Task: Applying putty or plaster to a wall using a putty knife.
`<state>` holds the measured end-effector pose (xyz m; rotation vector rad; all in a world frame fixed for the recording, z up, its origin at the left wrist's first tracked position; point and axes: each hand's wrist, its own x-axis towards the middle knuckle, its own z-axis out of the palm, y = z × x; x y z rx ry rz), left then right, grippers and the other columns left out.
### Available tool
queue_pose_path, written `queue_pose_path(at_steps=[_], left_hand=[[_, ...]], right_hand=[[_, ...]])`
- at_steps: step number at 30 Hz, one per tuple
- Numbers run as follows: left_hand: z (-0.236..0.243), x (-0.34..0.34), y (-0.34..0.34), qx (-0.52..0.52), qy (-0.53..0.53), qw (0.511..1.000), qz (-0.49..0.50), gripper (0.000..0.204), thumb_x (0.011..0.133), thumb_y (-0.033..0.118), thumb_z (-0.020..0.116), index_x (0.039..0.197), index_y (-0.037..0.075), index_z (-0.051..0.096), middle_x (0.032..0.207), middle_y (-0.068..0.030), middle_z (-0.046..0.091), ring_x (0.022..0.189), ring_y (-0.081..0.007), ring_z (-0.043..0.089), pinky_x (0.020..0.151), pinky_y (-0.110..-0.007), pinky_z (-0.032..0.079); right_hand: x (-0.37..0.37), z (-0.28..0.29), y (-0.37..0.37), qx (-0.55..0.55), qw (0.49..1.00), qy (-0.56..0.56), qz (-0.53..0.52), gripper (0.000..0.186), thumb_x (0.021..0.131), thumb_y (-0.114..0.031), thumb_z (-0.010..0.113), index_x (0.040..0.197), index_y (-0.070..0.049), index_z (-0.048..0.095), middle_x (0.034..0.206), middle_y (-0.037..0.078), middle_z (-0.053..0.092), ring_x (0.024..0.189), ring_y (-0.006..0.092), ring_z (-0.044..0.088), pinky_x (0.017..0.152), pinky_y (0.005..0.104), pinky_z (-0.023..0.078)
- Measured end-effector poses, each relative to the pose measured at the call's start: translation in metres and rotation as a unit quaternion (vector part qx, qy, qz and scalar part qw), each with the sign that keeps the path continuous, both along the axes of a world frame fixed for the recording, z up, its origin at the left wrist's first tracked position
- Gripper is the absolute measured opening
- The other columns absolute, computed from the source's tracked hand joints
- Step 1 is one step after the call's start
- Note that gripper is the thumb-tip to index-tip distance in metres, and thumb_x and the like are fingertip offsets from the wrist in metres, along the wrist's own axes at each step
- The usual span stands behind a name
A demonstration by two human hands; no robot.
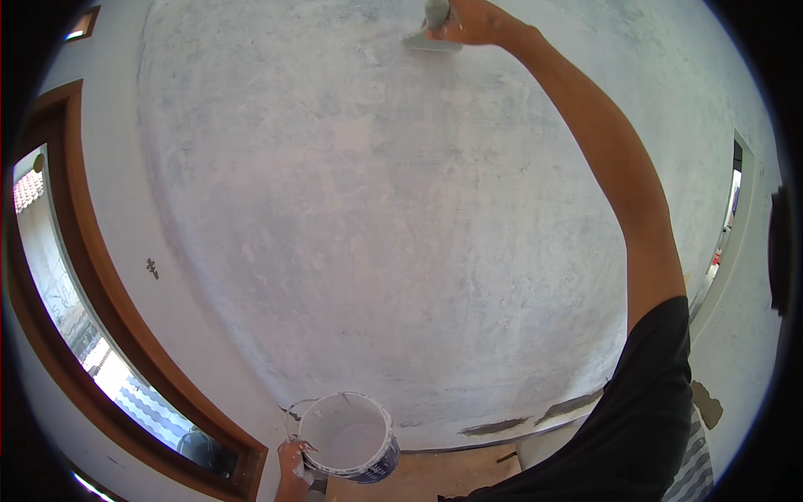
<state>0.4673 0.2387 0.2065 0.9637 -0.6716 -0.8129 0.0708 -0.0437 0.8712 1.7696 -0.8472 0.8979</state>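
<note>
High on the whitish, patchy wall, my right hand is closed round the handle of a plastering trowel. Its flat blade lies against or very close to the wall. My right arm stretches up from the lower right, in a black sleeve. Low down and left of centre, my left hand grips the side of a bucket by its rim, with white smears on the fingers. Pale white material coats the bucket's inside, and its thin wire handle stands up at the left.
A brown wooden frame with glass curves along the left, showing the outdoors. A small cross-shaped mark is on the side wall. Dark unpainted patches run along the wall's foot above a tan floor. An opening stands at right.
</note>
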Motion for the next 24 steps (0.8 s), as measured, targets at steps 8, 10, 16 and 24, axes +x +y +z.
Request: queue_pose_path(at_steps=[8, 10, 16, 24], left_hand=[[-0.031, 0.007, 0.010, -0.039, -0.150, 0.988, 0.006, 0.023, 0.081, 0.010, 0.052, 0.061, -0.001, 0.050, 0.057, -0.0127, 0.054, 0.052, -0.0235, 0.057, 0.054, -0.040, 0.053], [-0.039, 0.008, 0.007, -0.058, -0.133, 0.989, 0.003, 0.022, 0.081, 0.009, 0.051, 0.061, -0.001, 0.050, 0.057, -0.0130, 0.054, 0.051, -0.0234, 0.056, 0.054, -0.039, 0.053], [-0.055, 0.015, 0.027, 0.003, -0.057, 0.996, 0.063, 0.018, 0.078, 0.006, 0.051, 0.060, 0.002, 0.049, 0.056, -0.0127, 0.053, 0.050, -0.0233, 0.056, 0.053, -0.039, 0.052], [-0.037, 0.022, 0.059, 0.007, -0.064, 0.994, 0.087, 0.014, 0.072, 0.005, 0.046, 0.059, 0.002, 0.050, 0.054, -0.0091, 0.051, 0.047, -0.0215, 0.053, 0.048, -0.036, 0.049]], right_hand=[[0.027, 0.031, -0.030, -0.028, 0.988, -0.103, 0.113, 0.020, 0.071, -0.018, 0.058, 0.072, 0.002, 0.063, 0.079, 0.021, 0.064, 0.078, 0.0364, 0.059, 0.070, 0.0440, 0.047], [0.024, 0.020, -0.049, -0.082, 0.978, 0.086, 0.173, 0.021, 0.071, -0.020, 0.058, 0.071, 0.001, 0.064, 0.074, 0.021, 0.062, 0.078, 0.0359, 0.059, 0.069, 0.0449, 0.046], [0.049, -0.035, -0.082, 0.084, 0.991, 0.044, 0.098, 0.039, 0.075, -0.028, 0.061, 0.099, 0.003, 0.059, 0.097, 0.021, 0.060, 0.089, 0.0320, 0.057, 0.078, 0.0413, 0.045], [0.033, -0.012, -0.068, -0.049, 0.969, 0.051, 0.237, 0.032, 0.074, -0.019, 0.058, 0.101, -0.003, 0.064, 0.095, 0.018, 0.063, 0.093, 0.0305, 0.057, 0.084, 0.0421, 0.044]])
